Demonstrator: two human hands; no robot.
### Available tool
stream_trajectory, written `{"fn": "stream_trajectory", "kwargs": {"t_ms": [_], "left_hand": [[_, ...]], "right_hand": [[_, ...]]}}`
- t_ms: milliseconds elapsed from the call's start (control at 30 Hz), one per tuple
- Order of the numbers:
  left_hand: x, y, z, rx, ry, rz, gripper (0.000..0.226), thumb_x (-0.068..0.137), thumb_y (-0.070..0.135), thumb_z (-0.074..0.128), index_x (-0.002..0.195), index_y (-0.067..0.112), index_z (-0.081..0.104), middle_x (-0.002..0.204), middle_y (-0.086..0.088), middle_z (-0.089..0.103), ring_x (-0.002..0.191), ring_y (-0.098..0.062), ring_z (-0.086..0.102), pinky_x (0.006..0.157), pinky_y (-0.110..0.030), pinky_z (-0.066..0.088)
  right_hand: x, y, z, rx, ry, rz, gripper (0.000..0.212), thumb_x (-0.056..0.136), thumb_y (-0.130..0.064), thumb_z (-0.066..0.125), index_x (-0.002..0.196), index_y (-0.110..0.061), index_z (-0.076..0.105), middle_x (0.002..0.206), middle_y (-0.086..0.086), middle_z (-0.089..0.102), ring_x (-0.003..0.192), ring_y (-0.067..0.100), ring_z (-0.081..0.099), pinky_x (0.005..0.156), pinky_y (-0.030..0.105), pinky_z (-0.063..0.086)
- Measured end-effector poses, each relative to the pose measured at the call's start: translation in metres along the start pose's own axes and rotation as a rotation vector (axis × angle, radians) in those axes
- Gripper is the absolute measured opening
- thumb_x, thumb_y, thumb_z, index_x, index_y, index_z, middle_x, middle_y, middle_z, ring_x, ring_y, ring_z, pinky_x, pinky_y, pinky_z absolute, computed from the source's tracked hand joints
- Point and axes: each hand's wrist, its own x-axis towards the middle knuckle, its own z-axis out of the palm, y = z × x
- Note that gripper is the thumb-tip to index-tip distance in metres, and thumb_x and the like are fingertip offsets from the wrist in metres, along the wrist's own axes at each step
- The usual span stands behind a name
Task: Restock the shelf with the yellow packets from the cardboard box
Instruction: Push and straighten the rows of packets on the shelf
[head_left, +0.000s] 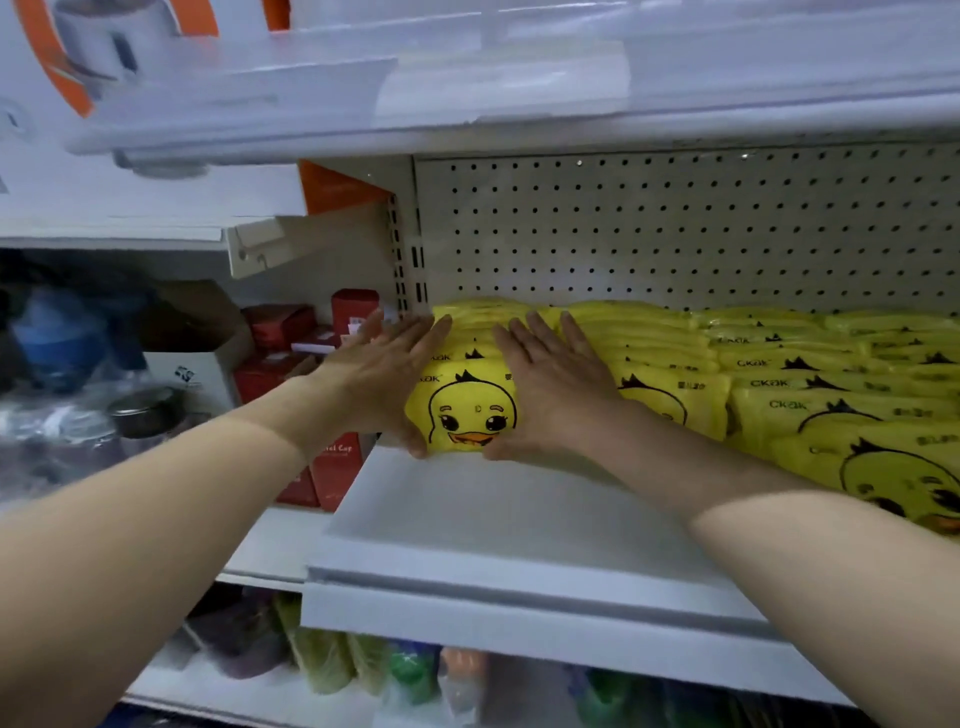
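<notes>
A stack of yellow packets (470, 410) printed with a duck face lies at the left end of the white shelf (467, 525). My left hand (382, 379) presses flat against the stack's left side, fingers straight. On the stack's right side lies my right hand (553, 384), fingers straight and spread over the packets. More rows of the same yellow packets (810, 384) fill the shelf to the right, up to the pegboard back wall. The cardboard box is not in view.
Red boxes (332, 467) stand on the neighbouring shelf to the left, beside an open white carton (192, 364) and a dark jar (148, 410). An upper shelf (467, 119) overhangs the packets. Coloured bottles (415, 675) sit on the shelf below.
</notes>
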Motion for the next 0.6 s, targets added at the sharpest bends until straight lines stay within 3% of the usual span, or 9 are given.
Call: {"fn": "stream_trajectory", "kwargs": {"t_ms": [167, 333, 600], "left_hand": [[0.010, 0.003, 0.006, 0.003, 0.014, -0.038, 0.148, 0.055, 0.067, 0.080, 0.152, 0.017, -0.019, 0.164, -0.008, 0.001, 0.151, -0.023, 0.001, 0.118, -0.051, -0.003], [0.012, 0.016, 0.006, -0.046, 0.007, 0.023, 0.152, 0.051, 0.082, 0.071, 0.151, 0.017, -0.023, 0.164, -0.005, -0.006, 0.151, -0.022, -0.005, 0.120, -0.052, -0.001], [0.016, 0.005, 0.006, -0.089, -0.024, 0.014, 0.147, 0.056, 0.065, 0.082, 0.152, 0.018, -0.020, 0.164, -0.008, -0.002, 0.151, -0.025, 0.004, 0.119, -0.054, 0.002]], "right_hand": [[0.008, -0.007, 0.003, -0.039, 0.039, 0.074, 0.136, 0.061, -0.087, 0.063, 0.158, -0.016, -0.001, 0.167, 0.008, 0.010, 0.155, 0.024, -0.004, 0.122, 0.050, -0.010], [0.005, -0.008, 0.003, -0.018, 0.025, 0.098, 0.139, 0.058, -0.089, 0.062, 0.159, -0.016, 0.000, 0.167, 0.007, 0.011, 0.155, 0.024, -0.002, 0.123, 0.051, -0.008], [0.007, -0.022, 0.002, -0.061, 0.021, 0.149, 0.133, 0.063, -0.089, 0.059, 0.159, -0.016, 0.002, 0.166, 0.009, 0.013, 0.155, 0.025, 0.000, 0.122, 0.051, -0.009]]}}
